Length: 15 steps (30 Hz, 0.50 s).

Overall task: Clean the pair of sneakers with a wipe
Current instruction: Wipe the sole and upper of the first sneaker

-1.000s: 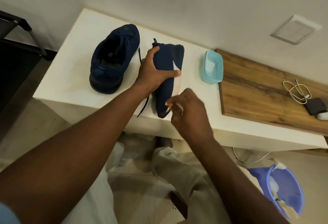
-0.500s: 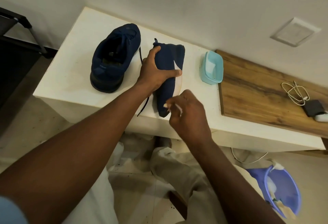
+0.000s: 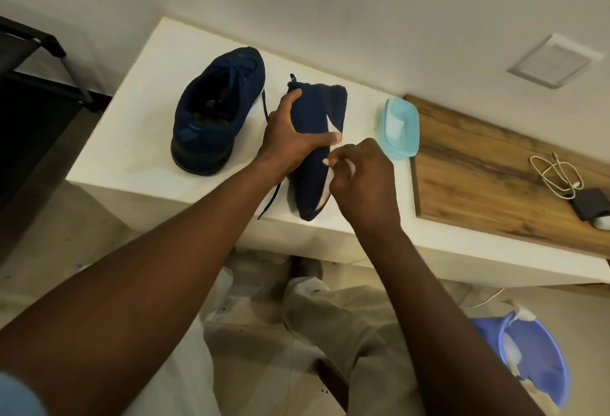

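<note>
While left hand grips a tipped sneaker, fingers of right hand pinching, apparently, a wipe.

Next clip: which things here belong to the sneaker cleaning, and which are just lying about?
In the job: left hand gripping the tipped sneaker; right hand pinching the wipe at its sole edge; second sneaker standing on the white table; light blue tub, probably.
Lying about: white cable, dark device, purple basin on the floor, black rack.

The table bears left sneaker, right sneaker, container, running rightward.
</note>
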Each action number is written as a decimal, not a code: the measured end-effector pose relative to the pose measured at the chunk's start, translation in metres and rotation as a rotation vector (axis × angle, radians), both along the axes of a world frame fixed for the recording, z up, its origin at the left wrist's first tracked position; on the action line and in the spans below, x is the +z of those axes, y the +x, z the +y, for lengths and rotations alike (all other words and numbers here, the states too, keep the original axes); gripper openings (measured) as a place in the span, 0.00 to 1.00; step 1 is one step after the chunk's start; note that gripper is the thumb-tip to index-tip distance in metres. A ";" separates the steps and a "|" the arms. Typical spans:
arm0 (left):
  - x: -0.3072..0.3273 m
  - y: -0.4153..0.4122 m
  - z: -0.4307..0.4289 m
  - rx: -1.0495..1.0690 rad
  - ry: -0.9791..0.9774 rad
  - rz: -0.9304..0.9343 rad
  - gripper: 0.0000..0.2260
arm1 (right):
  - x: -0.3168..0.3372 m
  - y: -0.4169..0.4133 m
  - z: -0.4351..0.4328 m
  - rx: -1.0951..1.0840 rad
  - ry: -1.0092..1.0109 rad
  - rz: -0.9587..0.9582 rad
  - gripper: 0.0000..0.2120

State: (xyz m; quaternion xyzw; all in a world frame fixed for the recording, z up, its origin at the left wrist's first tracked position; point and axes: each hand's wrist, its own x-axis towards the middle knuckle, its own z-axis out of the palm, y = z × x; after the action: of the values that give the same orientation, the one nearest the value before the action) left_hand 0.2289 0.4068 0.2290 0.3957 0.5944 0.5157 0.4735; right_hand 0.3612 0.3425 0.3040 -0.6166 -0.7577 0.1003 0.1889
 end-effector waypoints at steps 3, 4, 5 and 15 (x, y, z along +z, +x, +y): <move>0.001 -0.001 0.000 -0.005 -0.015 -0.022 0.51 | 0.000 0.003 -0.018 0.037 -0.067 -0.039 0.07; 0.001 -0.002 0.000 -0.007 -0.023 -0.033 0.51 | -0.001 0.006 -0.026 0.062 -0.085 -0.046 0.08; 0.001 -0.002 0.001 -0.009 -0.030 -0.043 0.51 | -0.003 0.009 -0.030 0.075 -0.092 -0.037 0.08; 0.005 -0.004 -0.003 -0.014 -0.042 -0.078 0.49 | -0.006 0.009 0.011 -0.024 -0.051 0.070 0.07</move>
State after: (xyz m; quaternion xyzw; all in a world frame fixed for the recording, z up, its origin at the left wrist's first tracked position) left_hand 0.2250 0.4042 0.2335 0.3692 0.5835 0.5149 0.5081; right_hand 0.3707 0.3535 0.2981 -0.6262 -0.7404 0.1391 0.2007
